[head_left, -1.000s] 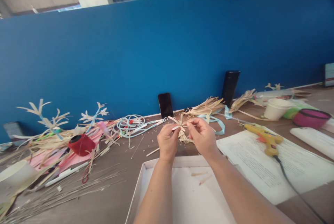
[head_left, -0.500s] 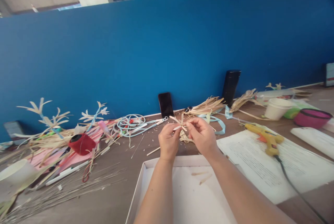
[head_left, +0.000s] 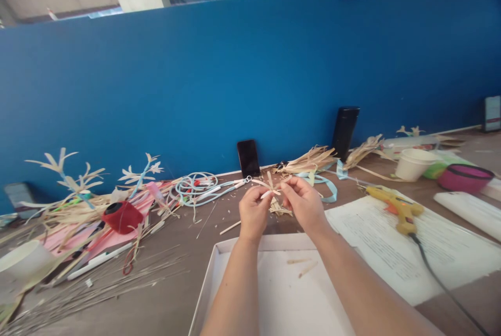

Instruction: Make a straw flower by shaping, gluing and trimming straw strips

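Behind everything stands a blue partition wall, with a brown bench running along its foot. On the bench's near edge lies a shallow white cardboard tray, with printed paper sheets to its right carrying a yellow glue gun. Dried straw strips and cut leaf shapes clutter the bench's left side, beside a coiled pale-blue cord. Two dark phones lean against the wall. Above the tray's far rim, the left hand and right hand meet, both pinched shut on a small straw flower held between their fingertips, clear of the bench, just over a little heap of straw scraps.
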`<act>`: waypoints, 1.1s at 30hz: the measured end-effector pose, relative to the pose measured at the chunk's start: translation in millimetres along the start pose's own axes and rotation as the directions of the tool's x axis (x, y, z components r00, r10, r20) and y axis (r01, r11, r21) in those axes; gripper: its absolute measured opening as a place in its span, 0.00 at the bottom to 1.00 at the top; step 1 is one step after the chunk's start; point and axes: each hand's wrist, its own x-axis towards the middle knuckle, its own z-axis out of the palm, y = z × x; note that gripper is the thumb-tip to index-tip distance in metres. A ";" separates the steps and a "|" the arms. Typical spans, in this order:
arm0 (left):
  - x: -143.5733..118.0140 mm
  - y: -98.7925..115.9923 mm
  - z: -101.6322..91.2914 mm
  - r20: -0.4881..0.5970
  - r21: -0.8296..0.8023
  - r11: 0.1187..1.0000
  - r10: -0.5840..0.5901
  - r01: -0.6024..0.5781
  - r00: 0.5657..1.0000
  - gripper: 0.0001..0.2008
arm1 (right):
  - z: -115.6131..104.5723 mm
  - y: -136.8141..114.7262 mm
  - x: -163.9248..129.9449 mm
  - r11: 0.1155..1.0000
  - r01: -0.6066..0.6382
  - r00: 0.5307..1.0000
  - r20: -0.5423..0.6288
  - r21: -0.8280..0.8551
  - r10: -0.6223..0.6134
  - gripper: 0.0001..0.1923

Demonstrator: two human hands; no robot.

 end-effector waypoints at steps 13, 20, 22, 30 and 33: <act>2.3 -6.2 1.3 0.091 -0.364 0.871 -0.318 0.329 0.944 0.13 | 1.5 8.0 4.1 0.994 -0.093 0.995 -0.030 0.053 0.095 0.17; 2.7 -16.2 -0.5 0.107 -0.329 0.853 -0.393 0.405 0.913 0.15 | 0.7 15.5 10.1 0.990 -0.115 0.982 -0.140 0.081 0.125 0.15; 2.7 -19.1 0.8 0.114 -0.308 0.849 -0.415 0.429 0.903 0.15 | 0.6 8.4 11.4 0.986 -0.102 0.971 -0.203 0.132 0.127 0.15; 0.6 -28.8 5.2 0.122 -0.256 0.853 -0.439 0.455 0.890 0.15 | -59.8 -55.7 -24.5 0.979 -0.032 0.981 -0.192 -0.200 -0.007 0.15; -0.8 -28.8 4.2 0.125 -0.252 0.864 -0.417 0.435 0.900 0.14 | -129.4 -58.5 -37.8 0.911 -0.132 0.927 -0.373 -0.392 -0.026 0.16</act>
